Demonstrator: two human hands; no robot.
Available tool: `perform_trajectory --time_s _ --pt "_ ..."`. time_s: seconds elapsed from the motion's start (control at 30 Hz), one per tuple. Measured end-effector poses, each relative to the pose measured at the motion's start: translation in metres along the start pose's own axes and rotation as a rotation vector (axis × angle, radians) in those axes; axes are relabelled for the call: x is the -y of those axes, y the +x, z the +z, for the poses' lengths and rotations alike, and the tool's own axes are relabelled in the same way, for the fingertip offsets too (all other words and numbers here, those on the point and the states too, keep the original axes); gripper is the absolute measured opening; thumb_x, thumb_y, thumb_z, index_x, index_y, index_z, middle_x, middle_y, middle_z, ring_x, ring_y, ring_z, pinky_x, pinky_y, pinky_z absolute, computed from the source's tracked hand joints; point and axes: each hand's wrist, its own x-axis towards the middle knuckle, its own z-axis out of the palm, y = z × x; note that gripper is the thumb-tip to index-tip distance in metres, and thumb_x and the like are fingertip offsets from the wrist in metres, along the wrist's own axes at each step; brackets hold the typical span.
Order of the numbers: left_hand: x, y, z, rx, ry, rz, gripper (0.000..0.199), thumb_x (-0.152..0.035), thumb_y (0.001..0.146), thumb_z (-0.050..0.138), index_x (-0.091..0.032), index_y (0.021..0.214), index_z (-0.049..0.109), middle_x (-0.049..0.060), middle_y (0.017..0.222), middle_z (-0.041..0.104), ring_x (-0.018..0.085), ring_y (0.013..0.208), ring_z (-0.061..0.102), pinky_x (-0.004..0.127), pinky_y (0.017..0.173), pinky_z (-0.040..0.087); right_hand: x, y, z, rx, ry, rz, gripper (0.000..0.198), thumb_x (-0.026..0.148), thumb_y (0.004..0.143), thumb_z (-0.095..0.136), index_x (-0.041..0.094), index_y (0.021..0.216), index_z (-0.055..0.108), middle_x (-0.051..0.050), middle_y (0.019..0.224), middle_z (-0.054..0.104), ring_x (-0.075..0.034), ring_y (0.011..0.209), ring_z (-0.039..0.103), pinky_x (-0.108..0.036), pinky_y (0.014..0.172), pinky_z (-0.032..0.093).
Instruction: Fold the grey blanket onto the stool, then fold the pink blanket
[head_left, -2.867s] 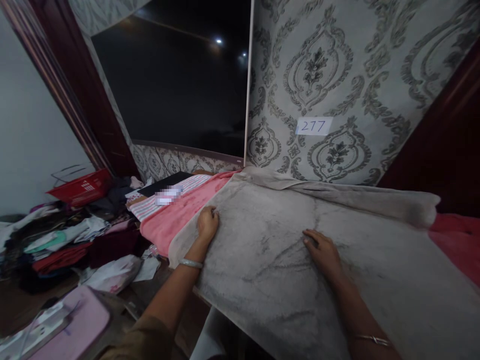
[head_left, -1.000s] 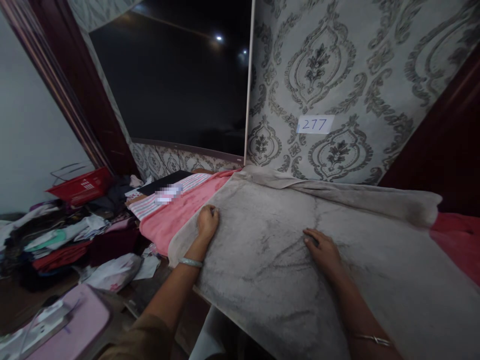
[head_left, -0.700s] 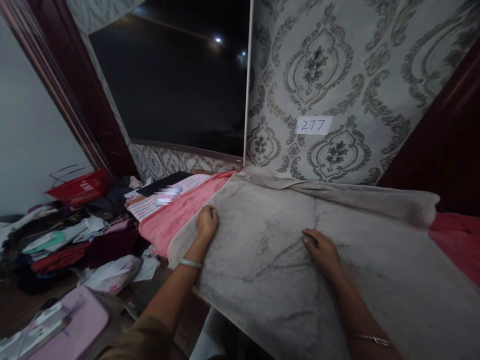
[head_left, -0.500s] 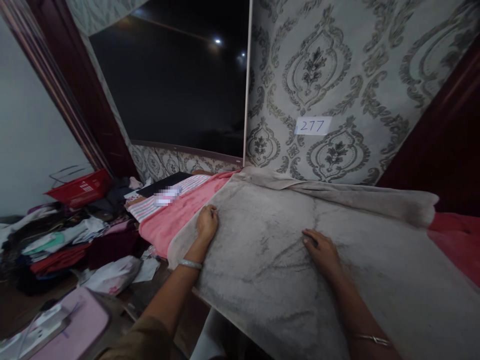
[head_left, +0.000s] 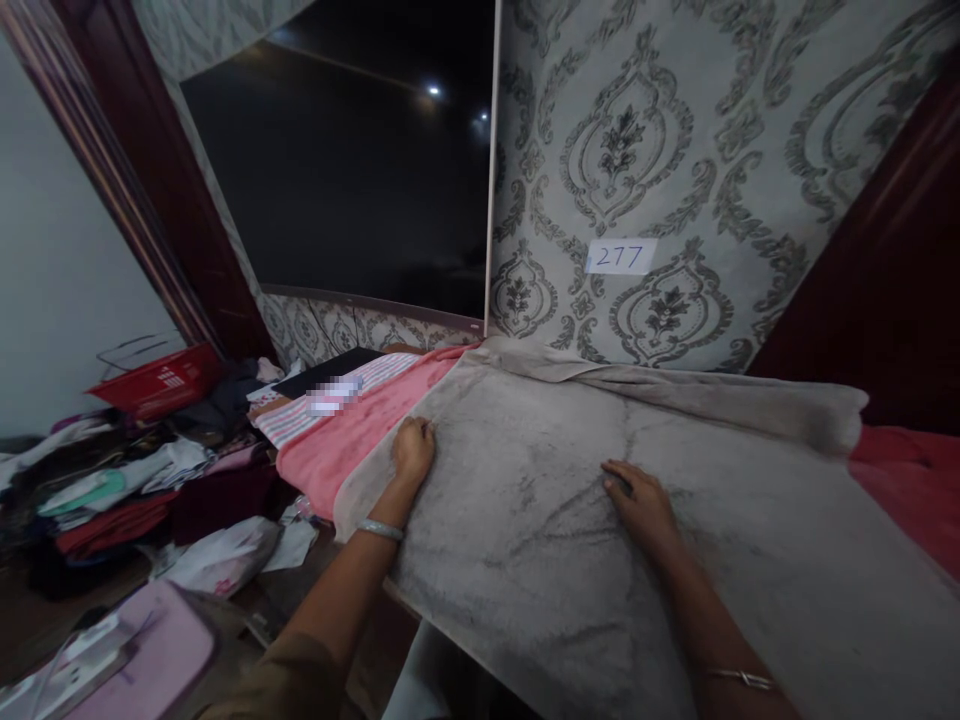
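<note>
A grey plush blanket (head_left: 540, 440) lies spread out in front of me, lightly wrinkled in the middle, with a rolled fold (head_left: 735, 408) along its far side. Near its left edge, my left hand (head_left: 414, 448) has its fingers curled closed against the grey fabric; the fingertips are partly hidden. My right hand (head_left: 646, 502) rests on the middle of the blanket, fingers stretched forward and thumb apart, with nothing in it. Left of the grey blanket lies a pink cloth (head_left: 352, 435) with a striped band (head_left: 300, 415).
A large television (head_left: 345, 160) hangs on the patterned wall, beside a paper label reading 277 (head_left: 621, 257). Clothes (head_left: 120, 520) and a red basket (head_left: 161, 380) are piled at left. A pink stool (head_left: 150, 650) bears a power strip (head_left: 90, 655). Red fabric (head_left: 911, 480) shows at right.
Both hands stay nearly where they were on the blanket. The view has shifted very slightly.
</note>
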Motion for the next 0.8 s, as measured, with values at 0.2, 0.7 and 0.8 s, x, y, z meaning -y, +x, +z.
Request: perform_trajectory --time_s 0.2,0.7,0.8 --pt "-0.002 0.006 -0.006 0.08 0.067 -0.005 0.026 -0.023 0.094 0.045 -0.018 0.102 0.069 0.013 0.108 0.071 0.024 0.101 0.066 0.031 0.082 0.047 0.001 0.001 -0.002 0.012 -0.008 0.016 0.037 0.035 0.079 0.051 0.021 0.102 0.075 -0.01 0.118 0.072 -0.026 0.115 0.063 -0.045 0.105 0.045" --pt "-0.015 0.047 -0.004 0.199 0.084 0.039 0.028 -0.032 0.087 0.058 -0.02 0.109 0.071 0.011 0.118 0.072 0.024 0.109 0.066 0.029 0.087 0.048 0.006 0.001 0.002 0.008 0.004 0.027 0.037 0.032 0.08 0.052 0.017 0.105 0.075 -0.013 0.119 0.071 -0.027 0.116 0.063 -0.045 0.107 0.043" --pt "-0.03 0.061 0.005 0.222 0.07 0.025 0.029 -0.035 0.089 0.056 -0.018 0.109 0.07 0.012 0.119 0.072 0.023 0.109 0.067 0.028 0.084 0.048 0.007 0.001 0.001 0.011 0.0 0.028 0.036 0.031 0.08 0.052 0.018 0.105 0.075 -0.011 0.12 0.071 -0.026 0.116 0.063 -0.045 0.108 0.043"
